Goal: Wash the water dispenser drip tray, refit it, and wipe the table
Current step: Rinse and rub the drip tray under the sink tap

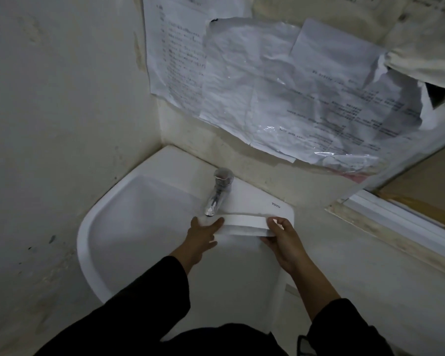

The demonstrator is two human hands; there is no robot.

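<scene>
Dim corner, stained cream walls, white basin [88,242] mounted in it. You're holding the white drip tray [243,225] over the basin's right side, just below the chrome tap [217,194] spout. Long axis runs left-right across the view, roughly level, one long side wall facing you; can't tell which face is up. Left hand [203,236] grips the left end, fingers spread along the tray wall; right hand [280,240] is clamped on the right end, thumb on top. Both tray ends hidden under your fingers. Water flow not discernible. Crumpled plastic-covered papers [280,93] on the back wall, print unreadable. Dark sleeves [139,304], lower edge cut off.
</scene>
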